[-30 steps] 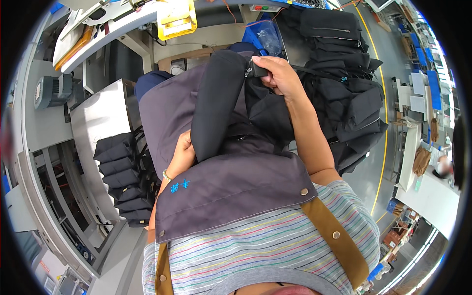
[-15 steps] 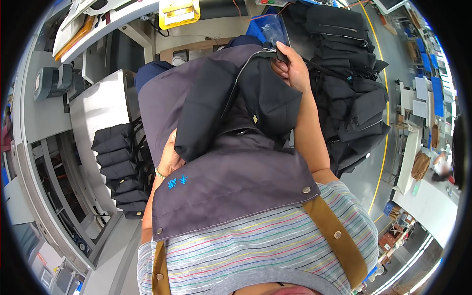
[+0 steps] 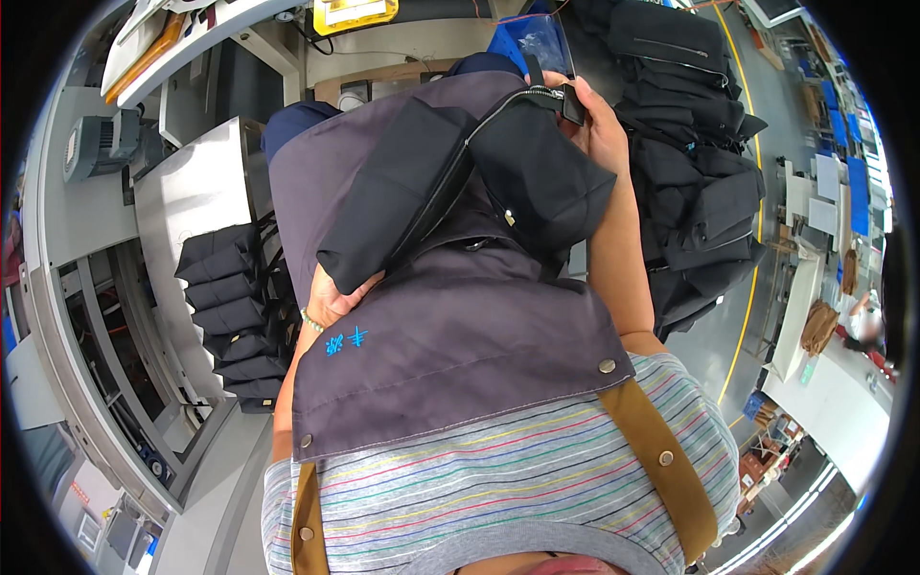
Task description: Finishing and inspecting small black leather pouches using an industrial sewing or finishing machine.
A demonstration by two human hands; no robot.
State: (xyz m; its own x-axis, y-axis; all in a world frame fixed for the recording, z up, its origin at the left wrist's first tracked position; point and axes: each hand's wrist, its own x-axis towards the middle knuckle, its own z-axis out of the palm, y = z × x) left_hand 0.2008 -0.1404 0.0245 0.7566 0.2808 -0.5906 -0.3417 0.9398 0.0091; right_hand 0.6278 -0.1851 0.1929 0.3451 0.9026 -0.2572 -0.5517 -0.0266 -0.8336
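Observation:
A black fabric bag (image 3: 402, 182) with a long metal zipper lies across the dark purple apron (image 3: 326, 192) on my lap, its two halves spread apart. My right hand (image 3: 589, 120) grips its upper right end at the black tab beside the zipper slider (image 3: 556, 93). My left hand (image 3: 340, 292) is closed on the bag's lower left end, with some of its fingers hidden beneath the fabric. A small light tag (image 3: 510, 217) shows on the right half.
Piles of black bags (image 3: 671, 192) stand at my right, and a stack of folded ones (image 3: 220, 287) at my left on a metal surface (image 3: 182, 163). A blue bin (image 3: 527, 38), yellow tray (image 3: 355, 13) and motor (image 3: 101, 144) are ahead. A co-worker (image 3: 862, 316) works far right.
My right hand and the bag's upper end have moved up and to the right. The bag has opened out along its zipper, and its left end with my left hand has swung slightly leftward.

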